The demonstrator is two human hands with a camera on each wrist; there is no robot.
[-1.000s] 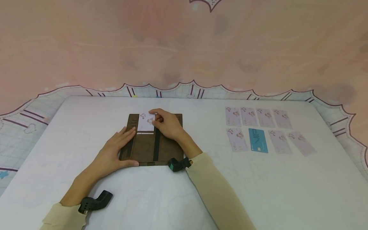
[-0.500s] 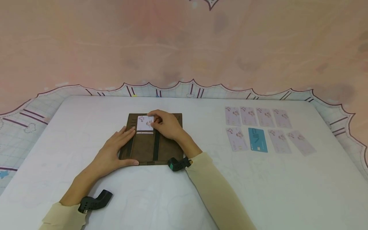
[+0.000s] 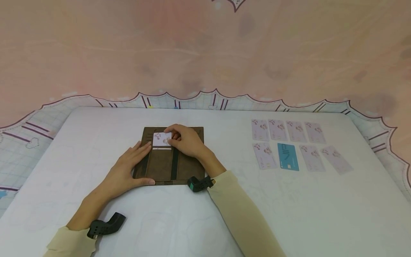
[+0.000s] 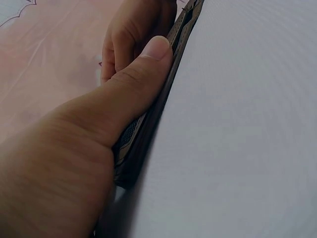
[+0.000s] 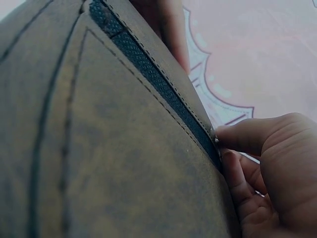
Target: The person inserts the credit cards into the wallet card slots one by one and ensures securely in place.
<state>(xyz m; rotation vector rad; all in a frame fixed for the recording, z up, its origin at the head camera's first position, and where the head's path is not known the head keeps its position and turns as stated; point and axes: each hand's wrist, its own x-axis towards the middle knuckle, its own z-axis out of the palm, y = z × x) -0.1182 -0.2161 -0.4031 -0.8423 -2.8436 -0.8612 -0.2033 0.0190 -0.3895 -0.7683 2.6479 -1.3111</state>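
My right hand (image 3: 185, 140) pinches a pale card (image 3: 160, 139) btwn thumb and forefinger, fingers curled on its right edge. The card sits partway down in a slot near the far end of the brown wallet (image 3: 167, 162), w/ its top portion showing above the slot edge. My left hand (image 3: 128, 167) lies flat on the wallet's left side, fingers straight, thumb along the near edge. It presses and grips nothing; the left wrist view shows the thumb (image 4: 141, 74) against the wallet's edge.

Key relation: the card is just left of my right fingertips and just beyond the left hand's fingertips. Its long axis runs left-right, and the slot opens away from me, so I judge any seating push goes toward me. The right hand is the nearer one and already on it.

The wallet lies open, long axis running away from me, directly under both hands, on the white table (image 3: 224, 214).

Well to the right of the right hand lie two rows of spare cards (image 3: 289, 131), pale ones plus one blue card (image 3: 288, 157). Past them is a scalloped mat edge (image 3: 215, 100).
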